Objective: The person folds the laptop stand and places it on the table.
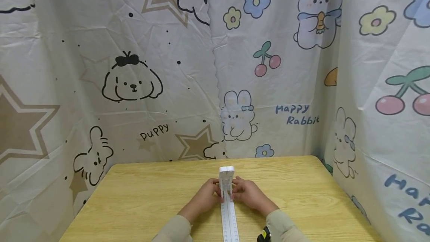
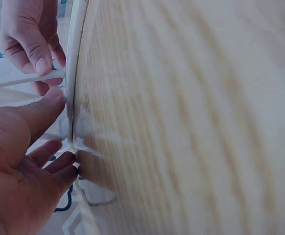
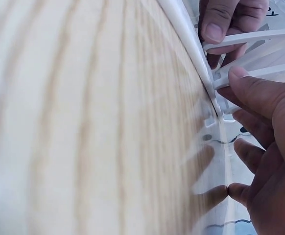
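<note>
A white folding stand (image 1: 230, 222) lies lengthwise on the table, its long notched base running toward me. At its far end a narrow frame (image 1: 226, 174) rises upright on thin legs. My left hand (image 1: 206, 196) holds the lower frame from the left, thumb and fingers bent around a leg. From the other side my right hand (image 1: 251, 194) pinches the opposite leg; in the right wrist view its thumb (image 3: 240, 78) presses on a white strut (image 3: 267, 72). The left wrist view shows the left thumb (image 2: 52, 98) right at the base, with lower fingers touching the tabletop.
The stand is on a wood-grain table (image 1: 141, 197). A printed curtain (image 1: 188, 96) with puppies and rabbits hangs behind and along both sides of it. A small black and yellow item (image 1: 264, 235) shows beside the right sleeve (image 1: 283, 227).
</note>
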Demonstrator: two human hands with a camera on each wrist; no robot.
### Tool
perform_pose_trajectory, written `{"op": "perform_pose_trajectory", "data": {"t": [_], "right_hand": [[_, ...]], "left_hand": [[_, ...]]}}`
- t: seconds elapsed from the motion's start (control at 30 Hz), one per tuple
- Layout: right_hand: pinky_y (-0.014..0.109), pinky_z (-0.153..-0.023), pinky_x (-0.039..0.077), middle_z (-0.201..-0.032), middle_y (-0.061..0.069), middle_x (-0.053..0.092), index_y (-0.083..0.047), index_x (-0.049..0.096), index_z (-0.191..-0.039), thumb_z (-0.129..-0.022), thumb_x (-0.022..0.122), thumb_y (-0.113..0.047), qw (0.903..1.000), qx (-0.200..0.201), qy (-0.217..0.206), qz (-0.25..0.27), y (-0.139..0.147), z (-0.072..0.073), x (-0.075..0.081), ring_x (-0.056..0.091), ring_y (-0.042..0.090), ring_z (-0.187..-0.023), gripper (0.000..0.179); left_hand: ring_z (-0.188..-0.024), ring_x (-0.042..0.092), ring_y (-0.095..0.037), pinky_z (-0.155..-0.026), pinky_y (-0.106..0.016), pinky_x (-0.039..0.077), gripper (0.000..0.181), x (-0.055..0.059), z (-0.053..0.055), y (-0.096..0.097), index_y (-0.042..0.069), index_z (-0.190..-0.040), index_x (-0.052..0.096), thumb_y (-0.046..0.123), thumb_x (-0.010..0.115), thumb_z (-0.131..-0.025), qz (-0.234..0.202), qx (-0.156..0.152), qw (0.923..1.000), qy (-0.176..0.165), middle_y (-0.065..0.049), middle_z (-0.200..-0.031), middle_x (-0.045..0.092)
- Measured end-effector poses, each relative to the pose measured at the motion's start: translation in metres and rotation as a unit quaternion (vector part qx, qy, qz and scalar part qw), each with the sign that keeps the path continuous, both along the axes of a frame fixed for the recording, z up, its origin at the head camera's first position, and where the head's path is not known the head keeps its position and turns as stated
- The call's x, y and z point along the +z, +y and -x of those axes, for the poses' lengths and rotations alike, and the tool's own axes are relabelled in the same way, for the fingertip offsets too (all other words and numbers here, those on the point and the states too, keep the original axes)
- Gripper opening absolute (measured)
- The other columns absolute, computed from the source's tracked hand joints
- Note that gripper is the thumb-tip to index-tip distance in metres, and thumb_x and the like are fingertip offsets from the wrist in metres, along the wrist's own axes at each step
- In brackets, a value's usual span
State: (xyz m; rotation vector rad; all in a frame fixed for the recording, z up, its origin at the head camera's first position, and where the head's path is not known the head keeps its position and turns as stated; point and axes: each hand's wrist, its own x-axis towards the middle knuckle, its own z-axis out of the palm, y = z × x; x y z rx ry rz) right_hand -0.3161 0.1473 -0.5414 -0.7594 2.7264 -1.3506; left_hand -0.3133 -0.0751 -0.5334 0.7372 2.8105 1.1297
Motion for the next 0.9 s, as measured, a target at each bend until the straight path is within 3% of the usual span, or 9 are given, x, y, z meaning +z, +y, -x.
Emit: {"op": "perform_pose_trajectory", "data": {"t": [0.33, 0.63, 0.9], "right_hand": [[0.062, -0.122, 0.026, -0.144, 0.014, 0.060, -0.010, 0.078, -0.084, -0.088, 0.079, -0.018, 0.9993, -0.014, -0.033, 0.008, -0.0001, 0.0005, 0.0025, 0.036, 0.045, -0.148, 0.009], [0.064, -0.121, 0.026, -0.142, 0.016, 0.062, -0.008, 0.078, -0.086, -0.088, 0.079, -0.015, 0.9994, -0.017, -0.027, 0.012, -0.0011, 0.0003, 0.0019, 0.037, 0.047, -0.146, 0.006], [0.058, -0.122, 0.029, -0.144, 0.010, 0.061, -0.008, 0.081, -0.102, -0.093, 0.074, -0.017, 0.9995, -0.017, -0.028, 0.005, 0.0001, 0.0023, 0.0018, 0.037, 0.042, -0.148, 0.014]], "left_hand": [[-0.130, 0.054, -0.042, -0.111, -0.059, 0.044, 0.007, 0.0024, 0.0011, 0.0008, 0.006, -0.082, 0.076, 0.008, 0.079, -0.087, -0.014, 0.008, 0.9998, -0.014, -0.019, -0.137, 0.059], [-0.123, 0.059, -0.038, -0.108, -0.056, 0.047, 0.010, 0.0037, 0.0013, 0.0029, -0.001, -0.092, 0.079, 0.008, 0.074, -0.093, -0.006, 0.021, 0.9998, -0.002, -0.016, -0.128, 0.063], [-0.121, 0.062, -0.037, -0.104, -0.054, 0.052, 0.018, 0.0012, 0.0041, 0.0011, -0.005, -0.103, 0.078, 0.009, 0.069, -0.097, -0.037, 0.020, 0.9991, 0.005, -0.017, -0.123, 0.069]]}}
